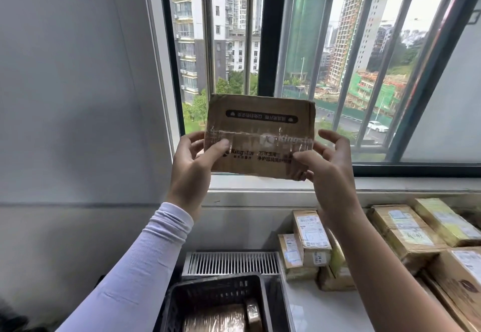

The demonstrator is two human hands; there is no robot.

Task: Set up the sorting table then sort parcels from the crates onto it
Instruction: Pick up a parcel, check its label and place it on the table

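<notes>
Both hands up at frame centre, holding one flat cardboard parcel [260,136] upright in front of the window. Left hand [191,165] pinches the parcel's lower left edge: thumb across the printed face, fingers curled behind. Right hand [329,162] grips the lower right edge: thumb on the face, index finger raised clear of the edge, other fingers behind the parcel. Parcel is level, printed face toward the camera, clear tape running across its middle, text upside down on the black strip near its top edge. It touches nothing but the hands.

Left arm wears a pale lilac sleeve [135,266], entering from lower left. Right forearm is bare, entering from lower right.

Below the hands, lower centre: a black plastic crate [216,287] with slotted walls, brown taped parcels [221,318] lying inside. Behind it, a white slatted grille [231,262] against the wall.

Lower right: a white table [320,311], with labelled cardboard boxes [406,230] packed along its far and right side. Two smaller boxes [304,243] stand on end at the left end of that row, labels facing up and toward the camera.

Room: plain grey-white wall [73,84] fills the left half of the frame. Upper centre and right is a dark-framed window [272,32] with vertical bars [346,71] outside, white sill [260,183] beneath it. Daylight; apartment towers and a construction site visible beyond.
</notes>
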